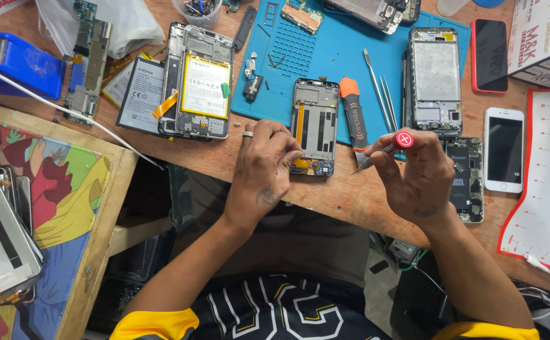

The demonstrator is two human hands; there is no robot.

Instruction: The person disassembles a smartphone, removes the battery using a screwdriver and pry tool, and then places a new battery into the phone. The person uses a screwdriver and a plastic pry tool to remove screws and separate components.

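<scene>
An opened phone frame [316, 123] with exposed insides lies at the near edge of the blue work mat [325, 50]. My left hand [263, 170], a ring on one finger, presses its fingertips on the frame's lower left corner. My right hand [416, 176] holds a small screwdriver with a red cap [404, 140]; its metal tip points down and left toward the wooden table, just right of the frame. An orange-handled opening tool [353, 116] lies beside the frame on the right.
Another opened phone with a yellow battery [202, 85] lies left. Tweezers [382, 94], a bare phone chassis [435, 79], a black-screened red phone [489, 55] and a white phone [503, 150] lie right. A blue tape dispenser [17, 63] sits far left.
</scene>
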